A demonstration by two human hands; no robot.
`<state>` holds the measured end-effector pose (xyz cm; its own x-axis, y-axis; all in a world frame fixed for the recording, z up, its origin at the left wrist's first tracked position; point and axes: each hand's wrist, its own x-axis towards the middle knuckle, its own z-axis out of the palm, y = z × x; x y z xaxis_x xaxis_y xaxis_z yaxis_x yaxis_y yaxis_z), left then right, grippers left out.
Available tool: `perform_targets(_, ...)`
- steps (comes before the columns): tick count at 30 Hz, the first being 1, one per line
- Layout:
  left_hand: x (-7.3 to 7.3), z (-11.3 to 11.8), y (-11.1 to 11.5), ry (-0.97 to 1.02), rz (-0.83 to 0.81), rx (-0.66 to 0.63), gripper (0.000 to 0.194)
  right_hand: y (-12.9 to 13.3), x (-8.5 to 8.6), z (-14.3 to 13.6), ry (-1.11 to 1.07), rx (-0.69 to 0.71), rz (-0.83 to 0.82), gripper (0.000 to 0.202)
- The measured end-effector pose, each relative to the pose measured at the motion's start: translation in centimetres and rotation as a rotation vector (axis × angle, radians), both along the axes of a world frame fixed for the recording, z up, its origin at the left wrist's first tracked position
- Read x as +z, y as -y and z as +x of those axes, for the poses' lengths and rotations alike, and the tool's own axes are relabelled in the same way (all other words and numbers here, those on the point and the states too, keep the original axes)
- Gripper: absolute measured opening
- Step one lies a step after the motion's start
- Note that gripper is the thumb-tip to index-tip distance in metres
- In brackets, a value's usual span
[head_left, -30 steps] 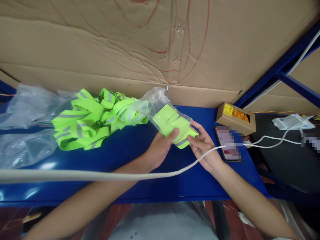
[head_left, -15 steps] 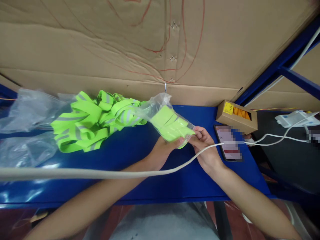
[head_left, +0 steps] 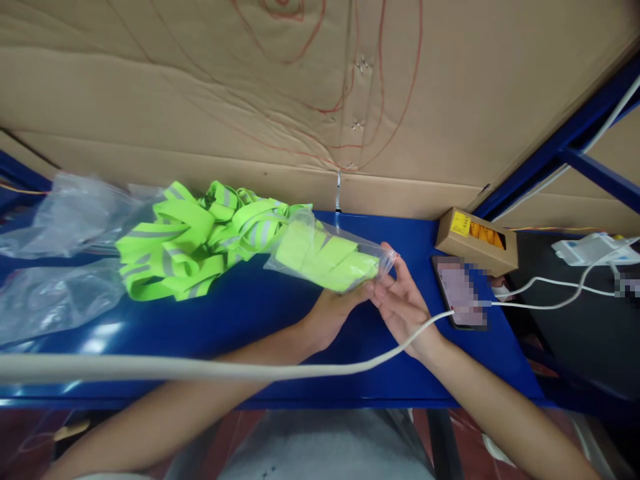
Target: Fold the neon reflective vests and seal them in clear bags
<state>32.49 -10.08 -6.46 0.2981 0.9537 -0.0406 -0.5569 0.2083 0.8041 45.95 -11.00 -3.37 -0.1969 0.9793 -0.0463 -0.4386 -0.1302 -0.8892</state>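
Left hand (head_left: 340,310) and right hand (head_left: 403,300) together on one filled clear plastic bag (head_left: 327,257)

Nearest the eye, a pale cable (head_left: 320,371) crosses in front of both arms. Past it, the left hand holds the bag from below, thumb along its near edge, other fingers hidden. The right hand has the bag's right end between thumb and fingers; how hard it pinches cannot be told. Between them the bag, with folded lime-green strap (head_left: 345,257) inside, tilts above the blue worktop (head_left: 225,313).

The step in hand appears to be working along that right end, perhaps at a seal. The next move, as I judge it, calls for a steady left hold while the right fingers press the edge flat.

Right of the right hand lies a phone (head_left: 447,280), with a cardboard box (head_left: 483,259) behind it. Left of the bag sits a pile of striped straps (head_left: 190,220), near loose plastic bags (head_left: 80,213). Farthest back stands a cardboard panel (head_left: 200,100) scribbled in red.
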Motion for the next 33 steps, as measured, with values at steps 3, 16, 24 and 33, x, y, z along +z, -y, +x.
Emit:
perform_targets(3, 0.0, 0.1, -0.2, 0.003, -0.026, -0.008, 0.048, -0.4, 0.3, 0.4, 0.006, 0.009, 0.006, 0.09)
perform_targets(16, 0.1, -1.2, -1.7, -0.189, -0.12, 0.096, 0.042, -2.4, -0.4, 3.5, 0.407, -0.276, 0.137, 0.052)
perform_targets(24, 0.6, -1.8, -2.2, -0.278, -0.06, -0.081, 0.041, -3.5, -1.1, 3.7, 0.536, -0.086, 0.123, 0.044)
perform_targets(33, 0.2, -1.7, -2.3, -0.187, -0.141, -0.166, 0.04, -3.8, -1.3, 4.2, 0.547, -0.13, 0.091, 0.048)
